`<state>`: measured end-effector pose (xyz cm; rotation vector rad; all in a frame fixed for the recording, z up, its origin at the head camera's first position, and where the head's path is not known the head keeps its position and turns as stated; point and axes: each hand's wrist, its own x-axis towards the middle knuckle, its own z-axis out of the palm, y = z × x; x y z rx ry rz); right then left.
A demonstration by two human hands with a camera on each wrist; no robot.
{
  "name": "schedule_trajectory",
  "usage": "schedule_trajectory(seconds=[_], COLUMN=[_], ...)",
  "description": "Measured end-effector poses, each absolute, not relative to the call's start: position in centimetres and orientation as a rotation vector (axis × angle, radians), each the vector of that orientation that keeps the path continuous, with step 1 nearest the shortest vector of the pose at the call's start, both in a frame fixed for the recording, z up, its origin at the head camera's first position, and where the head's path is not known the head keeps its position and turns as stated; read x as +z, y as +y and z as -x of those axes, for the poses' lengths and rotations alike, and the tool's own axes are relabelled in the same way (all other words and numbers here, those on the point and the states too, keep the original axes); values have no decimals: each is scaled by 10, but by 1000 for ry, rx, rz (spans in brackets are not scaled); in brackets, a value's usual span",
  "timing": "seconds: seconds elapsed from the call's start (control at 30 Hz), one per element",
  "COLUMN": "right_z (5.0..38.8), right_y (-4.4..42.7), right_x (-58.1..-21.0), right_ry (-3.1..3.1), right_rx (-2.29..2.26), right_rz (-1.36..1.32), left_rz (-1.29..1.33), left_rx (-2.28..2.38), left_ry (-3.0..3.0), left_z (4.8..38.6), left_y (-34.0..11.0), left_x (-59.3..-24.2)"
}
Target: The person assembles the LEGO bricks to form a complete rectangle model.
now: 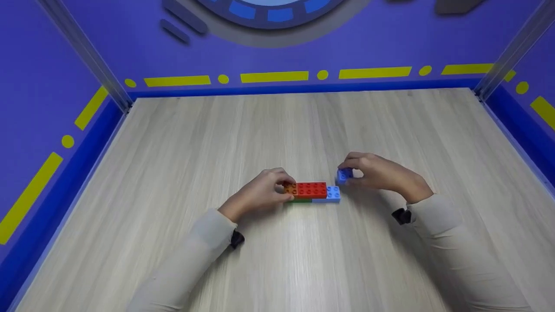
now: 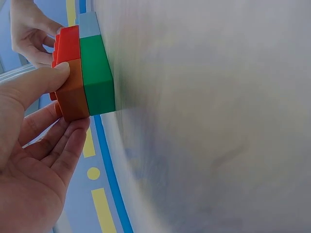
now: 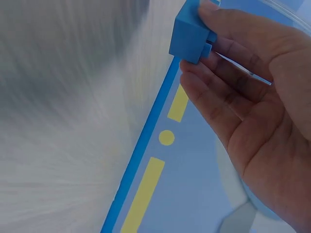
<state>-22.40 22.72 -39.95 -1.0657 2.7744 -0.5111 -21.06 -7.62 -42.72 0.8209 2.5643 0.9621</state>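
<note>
Near the middle of the table a two-layer row of toy bricks lies lengthwise. On its upper layer an orange brick sits at the left end beside a red brick. Below them are a green brick and a light blue brick, whose right-end studs are uncovered. My left hand pinches the orange brick between thumb and fingers. Just right of the row, my right hand holds a small blue brick by its sides, apart from the row.
The wood-grain table is bordered at the back by a blue-purple panel with yellow dashes and dots. Similar panels stand at the left and right, joined by metal corner posts.
</note>
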Motion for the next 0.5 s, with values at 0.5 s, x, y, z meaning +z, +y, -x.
schedule_trajectory(seconds=[0.5], right_z=[218], right_y=[218], right_x=[-396], right_ry=[2729], right_rx=[-501], right_rz=[1222], left_rz=[-880], left_rx=[971], left_ry=[2571], left_z=[212], left_y=[-76], left_x=[-427])
